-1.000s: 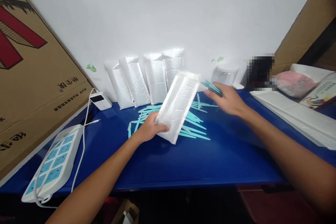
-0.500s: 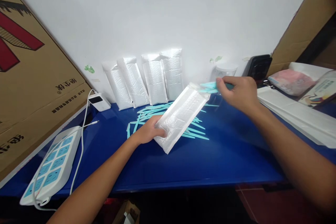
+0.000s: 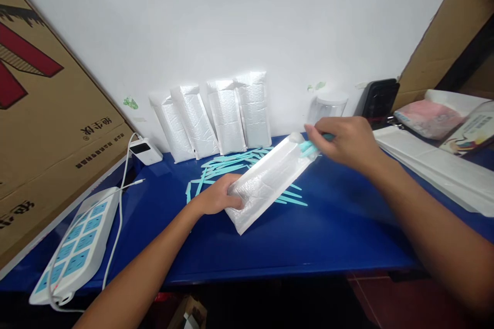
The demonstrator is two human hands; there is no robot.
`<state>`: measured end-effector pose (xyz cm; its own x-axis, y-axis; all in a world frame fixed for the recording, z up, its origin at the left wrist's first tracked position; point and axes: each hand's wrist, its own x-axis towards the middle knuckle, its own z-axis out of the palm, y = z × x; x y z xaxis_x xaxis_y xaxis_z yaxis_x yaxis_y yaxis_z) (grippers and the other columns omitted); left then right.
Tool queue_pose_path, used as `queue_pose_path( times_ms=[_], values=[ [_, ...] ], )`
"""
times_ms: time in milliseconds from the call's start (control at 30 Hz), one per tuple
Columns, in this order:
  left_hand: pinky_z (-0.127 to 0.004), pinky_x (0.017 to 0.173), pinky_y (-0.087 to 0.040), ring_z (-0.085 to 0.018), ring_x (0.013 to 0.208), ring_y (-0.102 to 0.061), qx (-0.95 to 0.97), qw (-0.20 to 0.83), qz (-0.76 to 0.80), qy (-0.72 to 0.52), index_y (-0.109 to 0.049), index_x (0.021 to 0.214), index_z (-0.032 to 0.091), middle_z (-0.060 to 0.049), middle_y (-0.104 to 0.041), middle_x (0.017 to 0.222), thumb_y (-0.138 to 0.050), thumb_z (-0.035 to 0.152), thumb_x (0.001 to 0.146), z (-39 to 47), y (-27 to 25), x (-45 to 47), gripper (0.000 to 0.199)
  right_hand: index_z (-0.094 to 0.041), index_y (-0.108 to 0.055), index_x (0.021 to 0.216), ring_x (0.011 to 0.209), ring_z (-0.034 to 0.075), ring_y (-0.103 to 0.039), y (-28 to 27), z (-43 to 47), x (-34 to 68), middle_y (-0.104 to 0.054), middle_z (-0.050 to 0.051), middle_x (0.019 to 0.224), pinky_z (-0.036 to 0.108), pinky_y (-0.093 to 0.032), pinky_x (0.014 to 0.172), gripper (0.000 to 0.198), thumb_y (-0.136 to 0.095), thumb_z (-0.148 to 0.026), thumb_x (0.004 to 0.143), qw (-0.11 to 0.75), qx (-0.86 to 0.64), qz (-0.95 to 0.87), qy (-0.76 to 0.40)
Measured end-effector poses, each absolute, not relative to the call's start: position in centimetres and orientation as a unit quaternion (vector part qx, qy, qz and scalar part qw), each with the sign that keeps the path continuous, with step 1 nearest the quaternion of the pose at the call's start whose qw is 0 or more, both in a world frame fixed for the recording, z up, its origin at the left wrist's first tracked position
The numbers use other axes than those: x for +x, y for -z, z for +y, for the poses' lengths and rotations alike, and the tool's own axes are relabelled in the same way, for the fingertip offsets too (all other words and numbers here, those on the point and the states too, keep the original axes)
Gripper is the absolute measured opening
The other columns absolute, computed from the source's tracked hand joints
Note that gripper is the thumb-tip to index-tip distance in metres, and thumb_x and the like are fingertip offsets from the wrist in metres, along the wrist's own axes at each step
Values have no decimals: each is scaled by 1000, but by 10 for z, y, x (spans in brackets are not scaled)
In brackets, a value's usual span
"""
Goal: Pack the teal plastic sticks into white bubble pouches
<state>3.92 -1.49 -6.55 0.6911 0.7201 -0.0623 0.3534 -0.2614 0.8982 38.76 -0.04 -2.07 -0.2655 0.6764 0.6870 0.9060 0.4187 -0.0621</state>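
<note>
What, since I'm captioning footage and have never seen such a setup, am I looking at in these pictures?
There is no machine here: these are a person's two bare hands. One camera, worn on the head, looks forward and down at them. The left hand grips the lower end of a silvery padded envelope. The right hand pinches several turquoise sticks at the envelope's upper end; how far in they reach is hard to tell. More loose sticks lie on the blue table, partly behind the envelope. Four similar envelopes lean against the white wall, and a power strip lies at the left.
</note>
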Motion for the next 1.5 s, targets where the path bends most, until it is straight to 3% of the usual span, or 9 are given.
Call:
queue_pose_path(
  times_ms=[200, 533, 733, 900, 1033, 1133, 1300, 1400, 1500],
  values=[
    [-26, 75, -46, -21, 86, -58, 760, 520, 340, -189, -77, 104, 20, 0, -68, 96, -75, 24, 66, -15, 67, 39, 38, -21, -53, 58, 55, 19, -48, 23, 6, 399, -54, 4, 55, 34, -23, 59, 53, -44, -47, 103, 328, -514, -769, 192],
    [-27, 76, -47, -22, 88, -61, 760, 522, 341, -186, -78, 111, 21, 0, -71, 100, -78, 25, 69, -19, 64, 42, 42, -22, -62, 76, 61, 19, -55, 18, -19, 363, -65, 6, 68, 34, -27, 61, 45, -40, -45, 108, 314, -465, -816, 140],
    [-33, 87, -53, -27, 103, -68, 791, 485, 333, -165, -74, 123, 22, -5, -73, 116, -84, 43, 79, -27, 57, 50, 50, -24, -57, 80, 53, 17, -51, 10, -28, 361, -53, -1, 59, 32, -31, 58, 42, -40, -49, 109, 357, -454, -816, 16],
    [-32, 83, -55, -26, 99, -71, 775, 495, 357, -163, -73, 122, 21, -5, -76, 112, -87, 47, 77, -29, 56, 55, 53, -24, -59, 102, 67, 17, -60, 13, -37, 351, -66, 1, 80, 30, -39, 59, 31, -40, -46, 111, 377, -401, -831, -78],
    [-30, 81, -56, -26, 98, -73, 784, 475, 355, -184, -74, 120, 22, -3, -77, 109, -89, 45, 75, -30, 56, 55, 52, -26, -64, 109, 81, 20, -66, 13, -44, 343, -71, 4, 95, 33, -50, 69, 27, -44, -44, 110, 463, -352, -803, -127],
    [-31, 78, -57, -26, 95, -74, 786, 442, 368, -226, -76, 113, 21, -3, -79, 105, -91, 45, 74, -34, 60, 59, 49, -27, -68, 101, 94, 26, -69, 9, -42, 339, -71, 6, 97, 45, -56, 88, 26, -47, -42, 107, 618, -273, -719, -162],
    [-34, 74, -59, -30, 91, -74, 736, 311, 441, -409, -77, 101, 17, -7, -80, 98, -94, 47, 68, -41, 75, 69, 48, -29, -69, 102, 98, 28, -68, 3, -31, 343, -66, 6, 94, 52, -53, 99, 12, -63, -38, 98, 817, -188, -546, -14],
    [-37, 78, -60, -32, 97, -74, 699, 292, 464, -460, -74, 110, 15, -10, -79, 106, -95, 48, 67, -41, 83, 72, 58, -27, -68, 105, 88, 23, -68, 9, -30, 345, -67, 5, 96, 42, -56, 85, 12, -62, -37, 101, 761, -288, -581, 11],
    [-40, 87, -60, -32, 105, -73, 699, 324, 456, -445, -69, 121, 16, -11, -78, 116, -97, 47, 64, -39, 87, 75, 70, -25, -69, 111, 82, 20, -69, 23, -33, 341, -71, 5, 94, 36, -56, 76, 14, -61, -33, 103, 618, -339, -709, -30]
  ],
)
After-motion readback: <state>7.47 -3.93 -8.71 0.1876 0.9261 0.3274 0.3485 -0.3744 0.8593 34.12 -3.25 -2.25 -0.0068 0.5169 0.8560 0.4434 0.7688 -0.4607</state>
